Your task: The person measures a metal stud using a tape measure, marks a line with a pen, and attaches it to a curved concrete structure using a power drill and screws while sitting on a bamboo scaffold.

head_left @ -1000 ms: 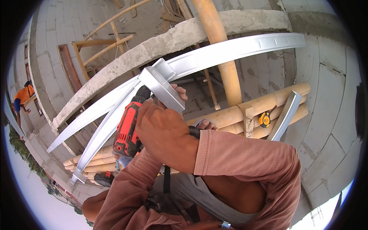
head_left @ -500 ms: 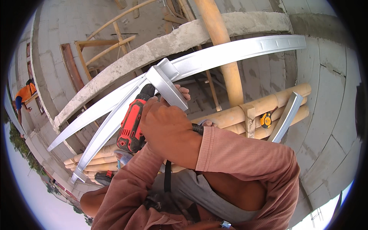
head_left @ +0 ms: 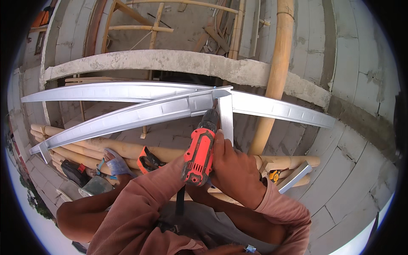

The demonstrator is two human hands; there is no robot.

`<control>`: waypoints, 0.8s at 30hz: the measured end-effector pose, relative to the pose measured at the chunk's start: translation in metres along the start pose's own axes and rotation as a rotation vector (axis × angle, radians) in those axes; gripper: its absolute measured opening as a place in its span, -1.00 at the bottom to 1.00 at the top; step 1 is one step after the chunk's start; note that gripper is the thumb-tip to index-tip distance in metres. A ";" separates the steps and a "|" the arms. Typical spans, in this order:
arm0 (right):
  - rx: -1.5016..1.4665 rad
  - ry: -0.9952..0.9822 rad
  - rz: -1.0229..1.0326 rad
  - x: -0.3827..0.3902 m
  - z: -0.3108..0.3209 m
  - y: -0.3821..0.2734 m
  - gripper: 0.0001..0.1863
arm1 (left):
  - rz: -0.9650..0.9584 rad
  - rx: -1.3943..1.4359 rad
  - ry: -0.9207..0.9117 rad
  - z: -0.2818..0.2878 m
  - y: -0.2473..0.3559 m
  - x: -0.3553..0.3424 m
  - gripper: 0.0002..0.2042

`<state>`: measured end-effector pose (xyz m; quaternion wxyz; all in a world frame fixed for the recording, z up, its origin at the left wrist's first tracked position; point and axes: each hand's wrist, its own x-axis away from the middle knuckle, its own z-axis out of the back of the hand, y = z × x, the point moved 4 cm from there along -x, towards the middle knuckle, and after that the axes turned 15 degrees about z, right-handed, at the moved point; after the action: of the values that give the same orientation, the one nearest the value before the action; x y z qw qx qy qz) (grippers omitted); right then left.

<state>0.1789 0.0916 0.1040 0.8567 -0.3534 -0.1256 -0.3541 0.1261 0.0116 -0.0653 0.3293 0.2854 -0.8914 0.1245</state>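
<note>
A red and black cordless drill [head_left: 199,155] points up at the joint where a short upright steel piece [head_left: 226,119] meets two long grey steel channels [head_left: 140,111]. My right hand [head_left: 238,170] is wrapped against the drill's right side, thumb lying along its body. My left hand [head_left: 196,190] sits under the drill's rear end and is mostly hidden by it; the pink sleeve runs right up to the tool. The drill's tip touches the lower channel beside the upright piece.
A thick bamboo post [head_left: 276,89] rises just right of the joint. Bamboo poles [head_left: 97,146] lie below, carrying an orange hand tool [head_left: 148,160], a yellow tape measure [head_left: 274,174] and a short steel offcut [head_left: 295,176]. A concrete beam [head_left: 178,61] runs behind, with block walls around.
The view has swung round, so the steel channels now run nearly level instead of slanting. The drill stays at the same joint, with my right hand lower on its side.
</note>
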 end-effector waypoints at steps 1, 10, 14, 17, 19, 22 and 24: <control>0.007 -0.029 -0.010 0.000 0.000 0.000 -0.09 | 0.005 0.005 -0.004 0.001 0.000 0.002 -0.61; -0.098 -0.053 -0.039 0.002 0.016 0.011 -0.07 | -0.075 0.103 0.048 0.004 -0.008 -0.025 -0.66; -0.252 0.050 -0.081 0.002 0.023 0.024 -0.13 | -0.184 0.194 0.085 0.017 -0.016 -0.083 -0.66; -0.400 0.149 -0.151 0.002 0.021 0.030 -0.34 | -0.221 0.276 0.107 0.020 -0.025 -0.112 -0.65; -0.283 0.175 -0.075 0.011 0.015 0.035 -0.39 | -0.280 0.241 0.130 0.011 -0.027 -0.118 -0.64; -0.511 0.205 -0.277 0.007 0.016 0.027 -0.59 | -0.543 -0.091 0.341 0.000 -0.008 -0.100 -0.52; -0.758 0.322 -0.467 -0.007 0.024 0.014 -0.77 | -0.490 -0.143 0.431 -0.004 0.000 -0.088 -0.46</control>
<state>0.1839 0.1188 0.1104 0.5734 -0.5441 0.0707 -0.6084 0.1829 0.0509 -0.1199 0.5498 0.4346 -0.7124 0.0364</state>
